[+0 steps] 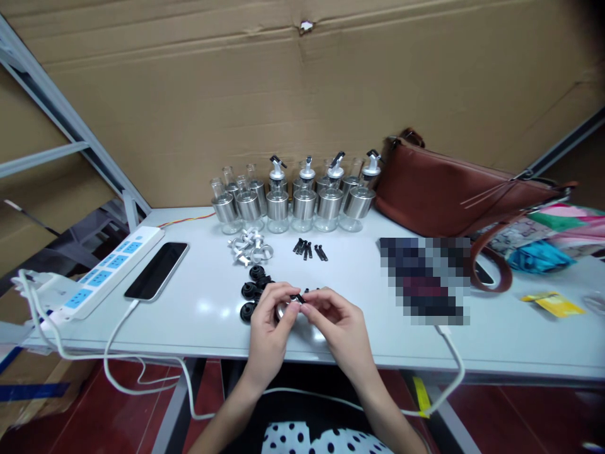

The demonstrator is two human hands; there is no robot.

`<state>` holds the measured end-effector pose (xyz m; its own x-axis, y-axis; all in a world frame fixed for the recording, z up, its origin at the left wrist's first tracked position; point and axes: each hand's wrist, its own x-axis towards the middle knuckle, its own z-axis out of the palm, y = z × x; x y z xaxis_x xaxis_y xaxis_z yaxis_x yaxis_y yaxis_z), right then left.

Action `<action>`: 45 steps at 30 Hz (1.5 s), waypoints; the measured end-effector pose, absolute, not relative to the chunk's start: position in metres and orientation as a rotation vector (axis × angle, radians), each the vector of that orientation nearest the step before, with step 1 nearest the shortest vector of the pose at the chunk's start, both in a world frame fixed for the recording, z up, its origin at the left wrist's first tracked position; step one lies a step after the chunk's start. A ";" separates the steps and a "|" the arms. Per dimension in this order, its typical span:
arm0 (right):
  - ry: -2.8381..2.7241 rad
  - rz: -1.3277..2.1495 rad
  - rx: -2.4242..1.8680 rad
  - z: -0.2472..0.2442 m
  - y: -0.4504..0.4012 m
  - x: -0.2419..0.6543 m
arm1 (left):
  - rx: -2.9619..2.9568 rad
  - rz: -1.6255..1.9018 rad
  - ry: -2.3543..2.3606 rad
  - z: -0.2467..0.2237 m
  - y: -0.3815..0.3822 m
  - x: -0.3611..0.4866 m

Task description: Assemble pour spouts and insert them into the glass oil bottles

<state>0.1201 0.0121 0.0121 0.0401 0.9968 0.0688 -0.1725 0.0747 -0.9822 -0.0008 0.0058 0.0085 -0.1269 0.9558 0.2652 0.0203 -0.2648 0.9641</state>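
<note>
Near the table's front edge, my left hand [271,328] pinches a small silver-and-white spout piece [282,309], mostly covered by the fingers. My right hand [343,325] meets it from the other side, its fingertips closed on a small black lever [297,298] at the top of that piece. Round black stoppers [249,291] lie just beyond my left hand. Farther back are a pile of white spout parts [249,246] and several loose black levers [303,248]. Glass bottles with metal sleeves [277,205] stand in rows; some carry white spouts with black levers [309,168].
At left lie a white power strip [106,271] and a phone [157,271] with its cable. A brown bag [439,189], folded umbrella [541,256], yellow packet [560,304] and pixelated object [423,280] are at right. Cardboard [265,94] stands behind the table [212,328].
</note>
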 end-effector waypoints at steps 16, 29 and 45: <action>-1.045 1.005 -1.037 0.013 0.010 0.124 | 1.113 1.434 1.090 0.006 0.001 0.002; -1.171 0.973 -0.979 0.013 0.009 0.125 | 1.232 1.413 1.081 0.007 0.002 0.001; -1.216 1.095 -0.928 0.010 0.012 0.123 | 1.282 1.606 0.999 0.004 0.004 0.000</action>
